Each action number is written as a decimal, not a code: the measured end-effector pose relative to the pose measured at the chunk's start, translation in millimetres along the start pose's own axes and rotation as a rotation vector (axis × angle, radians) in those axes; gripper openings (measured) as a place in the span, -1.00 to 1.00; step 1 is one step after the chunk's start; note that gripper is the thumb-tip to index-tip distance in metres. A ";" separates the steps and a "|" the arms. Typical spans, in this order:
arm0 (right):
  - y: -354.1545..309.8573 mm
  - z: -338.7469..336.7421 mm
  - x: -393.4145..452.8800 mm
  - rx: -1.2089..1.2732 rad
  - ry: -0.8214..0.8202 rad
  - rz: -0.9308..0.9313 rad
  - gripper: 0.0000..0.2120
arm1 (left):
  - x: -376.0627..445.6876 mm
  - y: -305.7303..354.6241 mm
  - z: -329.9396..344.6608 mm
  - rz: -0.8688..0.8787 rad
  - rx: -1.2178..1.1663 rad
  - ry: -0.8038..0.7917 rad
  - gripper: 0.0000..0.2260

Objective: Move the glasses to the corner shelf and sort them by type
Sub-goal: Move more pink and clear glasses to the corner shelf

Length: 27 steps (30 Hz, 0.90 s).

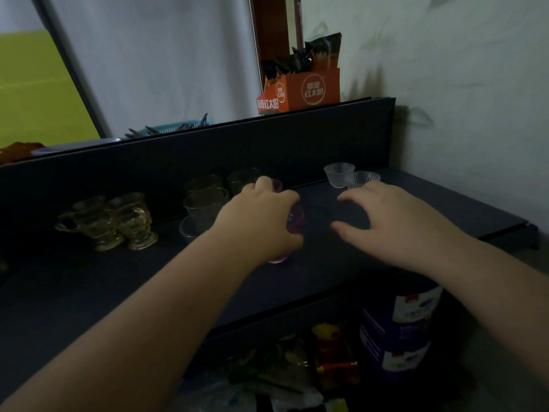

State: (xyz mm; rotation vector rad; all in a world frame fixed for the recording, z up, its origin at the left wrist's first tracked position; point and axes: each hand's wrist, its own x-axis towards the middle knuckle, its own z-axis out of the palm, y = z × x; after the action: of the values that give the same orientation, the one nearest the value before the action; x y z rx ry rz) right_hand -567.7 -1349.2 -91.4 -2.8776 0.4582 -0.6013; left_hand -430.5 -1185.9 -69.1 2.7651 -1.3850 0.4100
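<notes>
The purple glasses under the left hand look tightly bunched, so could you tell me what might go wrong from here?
1. The left hand seems to cover several purple glasses at once; one could slip from the grip or clink against its neighbour.
2. The right hand hovers open just in front of the two frosted cups and could knock them.
3. Dim light makes the clear tumblers hard to see.

pink glasses (pixel 294 221): mostly covered by the left hand (pixel 261 221), count unclear
clear tumblers (pixel 205 203) left of that hand: dim, number uncertain
items under the shelf (pixel 148 278): dark, blurred, cut off by the bottom edge
</notes>
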 end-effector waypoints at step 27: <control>-115.0 -3.2 -48.7 0.021 -0.003 -0.147 -0.42 | -146.3 -81.7 -21.6 -0.365 -0.036 0.162 -0.16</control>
State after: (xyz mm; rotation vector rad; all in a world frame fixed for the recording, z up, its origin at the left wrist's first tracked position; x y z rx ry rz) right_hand -581.3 -1225.5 -80.7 -2.9093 0.2391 -0.6200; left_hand -454.3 -1018.8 -75.8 2.7960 -0.8222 0.5676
